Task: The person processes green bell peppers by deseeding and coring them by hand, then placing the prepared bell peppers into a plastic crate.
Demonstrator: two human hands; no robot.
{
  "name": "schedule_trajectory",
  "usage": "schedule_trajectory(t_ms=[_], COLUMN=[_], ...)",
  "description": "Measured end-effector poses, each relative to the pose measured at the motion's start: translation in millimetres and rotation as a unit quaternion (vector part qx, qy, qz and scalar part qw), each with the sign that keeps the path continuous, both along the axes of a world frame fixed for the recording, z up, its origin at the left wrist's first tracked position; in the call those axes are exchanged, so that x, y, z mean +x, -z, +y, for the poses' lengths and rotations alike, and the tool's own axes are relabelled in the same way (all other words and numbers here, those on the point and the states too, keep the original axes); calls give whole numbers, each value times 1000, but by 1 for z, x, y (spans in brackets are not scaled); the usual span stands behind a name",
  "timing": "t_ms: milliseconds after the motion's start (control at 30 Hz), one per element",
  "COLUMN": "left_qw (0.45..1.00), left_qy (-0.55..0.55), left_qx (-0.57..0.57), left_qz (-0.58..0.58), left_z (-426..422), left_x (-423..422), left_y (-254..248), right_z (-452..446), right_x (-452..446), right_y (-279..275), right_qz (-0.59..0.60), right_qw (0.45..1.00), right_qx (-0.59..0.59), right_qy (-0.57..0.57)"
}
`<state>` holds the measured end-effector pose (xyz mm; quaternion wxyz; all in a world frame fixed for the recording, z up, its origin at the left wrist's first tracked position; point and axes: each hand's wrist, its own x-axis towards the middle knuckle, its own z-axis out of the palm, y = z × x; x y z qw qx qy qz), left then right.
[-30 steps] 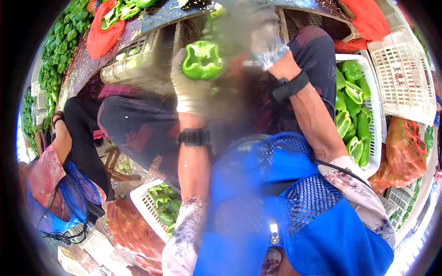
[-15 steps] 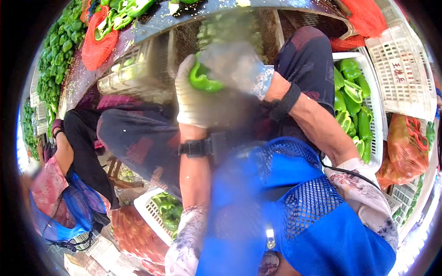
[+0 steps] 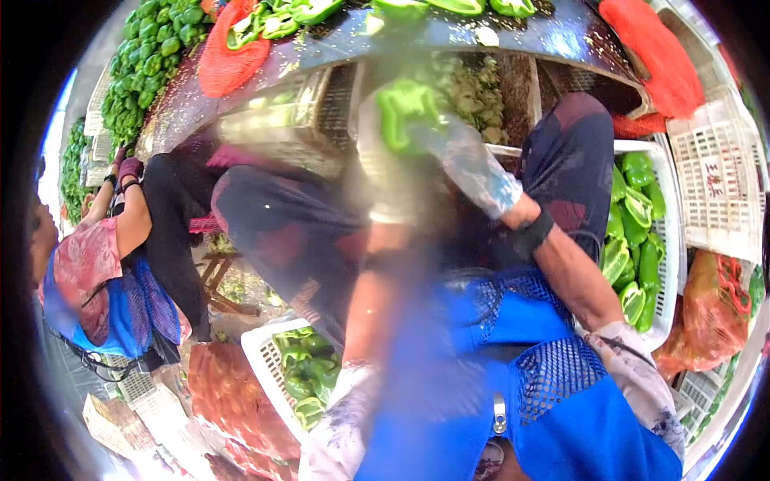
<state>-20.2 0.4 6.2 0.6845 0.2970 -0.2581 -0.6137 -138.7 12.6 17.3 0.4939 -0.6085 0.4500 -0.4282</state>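
A cut green pepper (image 3: 407, 115), its hollow side showing, is held in my gloved left hand (image 3: 383, 160) above my knees. My gloved right hand (image 3: 481, 172) reaches in from the right and its fingertips meet the pepper's lower right edge. Blur over the middle of the view hides those fingertips and anything small between them. Beyond both hands, pale green scraps (image 3: 475, 92) lie in a crate space below the table edge.
Cut peppers lie on the dark table (image 3: 441, 34) ahead. White crates of peppers stand at right (image 3: 672, 240) and lower left (image 3: 261, 353). Red net bags (image 3: 654, 56) and a stacked crate (image 3: 712, 172) are at right. A co-worker (image 3: 104, 272) sits at left near piled peppers (image 3: 152, 60).
The pepper, half covered by my right hand a moment ago, now shows more fully. My right hand has drawn back to its lower right side. The co-worker's arm reaches up toward the pile.
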Motion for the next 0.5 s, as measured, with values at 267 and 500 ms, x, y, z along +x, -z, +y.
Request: schedule_trajectory(t_ms=[267, 500], left_qw=[989, 986], left_qy=[-18, -25], left_qx=[-59, -33], left_qz=[-135, -163], left_z=[-20, -97], left_x=[-33, -55], left_y=[-26, -58], right_z=[-18, 17], right_x=[-23, -146], right_y=[-34, -45], right_qz=[104, 78], right_qw=[896, 883], right_qx=[-299, -255], right_qy=[311, 386])
